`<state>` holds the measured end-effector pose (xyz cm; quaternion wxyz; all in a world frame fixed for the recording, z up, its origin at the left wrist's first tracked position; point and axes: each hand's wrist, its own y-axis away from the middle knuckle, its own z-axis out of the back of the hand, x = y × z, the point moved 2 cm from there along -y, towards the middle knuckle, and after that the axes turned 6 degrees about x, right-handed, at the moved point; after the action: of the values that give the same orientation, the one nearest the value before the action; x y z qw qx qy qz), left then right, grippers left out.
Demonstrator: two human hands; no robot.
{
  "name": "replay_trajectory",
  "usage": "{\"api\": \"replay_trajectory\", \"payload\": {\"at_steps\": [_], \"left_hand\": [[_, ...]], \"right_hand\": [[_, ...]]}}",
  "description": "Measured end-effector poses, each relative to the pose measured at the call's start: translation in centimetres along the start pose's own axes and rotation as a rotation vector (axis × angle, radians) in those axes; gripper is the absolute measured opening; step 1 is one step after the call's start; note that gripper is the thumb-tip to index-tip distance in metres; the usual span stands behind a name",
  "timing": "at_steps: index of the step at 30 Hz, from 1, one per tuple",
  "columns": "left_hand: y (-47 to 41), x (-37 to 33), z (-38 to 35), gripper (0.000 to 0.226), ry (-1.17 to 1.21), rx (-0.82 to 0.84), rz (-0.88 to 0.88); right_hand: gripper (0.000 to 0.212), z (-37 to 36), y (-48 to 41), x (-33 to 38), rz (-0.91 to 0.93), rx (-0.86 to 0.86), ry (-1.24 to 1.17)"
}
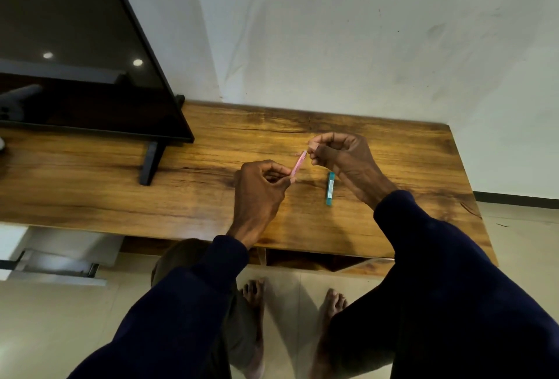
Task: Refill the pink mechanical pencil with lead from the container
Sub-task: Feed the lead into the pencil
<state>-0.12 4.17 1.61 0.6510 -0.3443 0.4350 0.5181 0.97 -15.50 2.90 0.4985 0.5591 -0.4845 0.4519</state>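
Observation:
My left hand (260, 188) grips the lower part of the pink mechanical pencil (299, 162), which slants up and to the right above the wooden table (121, 185). My right hand (338, 154) pinches at the pencil's upper end with thumb and forefinger; whether it holds a lead or the cap is too small to tell. The teal lead container (330, 188) lies flat on the table just below my right hand, untouched.
A black flat screen (75, 45) on a stand (151, 163) fills the table's left part. A white wall rises behind the table. The table's front edge is near my body, and my bare feet stand on the tiled floor below.

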Motion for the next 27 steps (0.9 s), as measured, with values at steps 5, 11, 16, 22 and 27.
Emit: {"api": "replay_trajectory", "payload": {"at_steps": [5,11,16,22,27], "left_hand": [[0.2,-0.2,0.1,0.022,0.007,0.004,-0.028],[0.2,-0.1,0.1,0.021,0.028,0.007,-0.029],[0.2,0.0,0.2,0.018,0.035,-0.001,-0.021],[0.1,-0.2,0.2,0.018,0.025,0.001,-0.018],[0.2,-0.2,0.3,0.018,0.006,-0.010,-0.025]], "right_hand": [[0.008,0.0,0.2,0.3,0.036,0.012,0.031],[0.008,-0.2,0.2,0.7,0.070,0.014,0.118],[0.012,-0.2,0.3,0.9,0.067,-0.008,0.165],[0.010,-0.3,0.3,1.4,0.089,-0.014,0.243],[0.015,-0.2,0.1,1.9,0.080,-0.014,0.345]]}}
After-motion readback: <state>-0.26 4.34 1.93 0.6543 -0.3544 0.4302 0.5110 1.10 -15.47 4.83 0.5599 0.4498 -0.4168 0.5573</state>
